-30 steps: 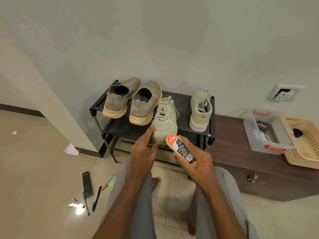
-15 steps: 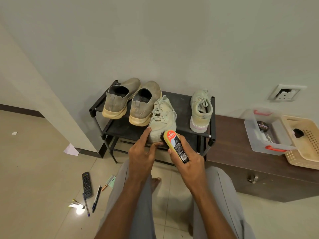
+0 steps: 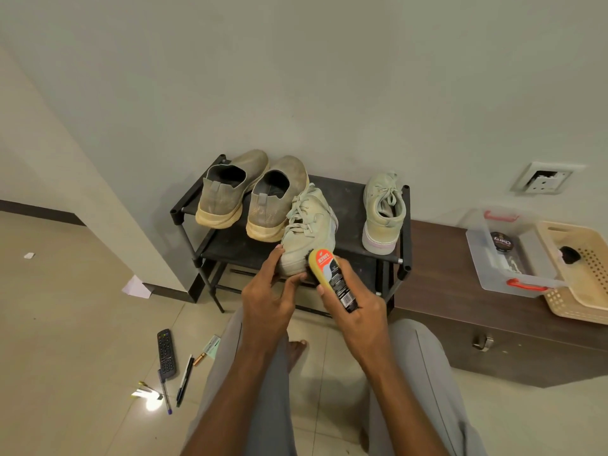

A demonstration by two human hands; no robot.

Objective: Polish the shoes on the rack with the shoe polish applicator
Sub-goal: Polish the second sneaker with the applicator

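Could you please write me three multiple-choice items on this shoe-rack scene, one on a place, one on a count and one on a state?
1. Where does the remote control lie?
A. on the floor
B. on the rack
C. in the basket

2. How many shoes stand on the shoe rack?
A. two
B. three
C. four

3. What is the right hand doing?
A. hanging idle
B. gripping the polish applicator
C. pulling a lace

Answers: 1 A, it lies on the tiles beside pens. 2 C, two grey slip-ons and two pale laced sneakers. 3 B, its fingers wrap the applicator, whose sponge end meets the near sneaker's toe, steadied by the left hand.
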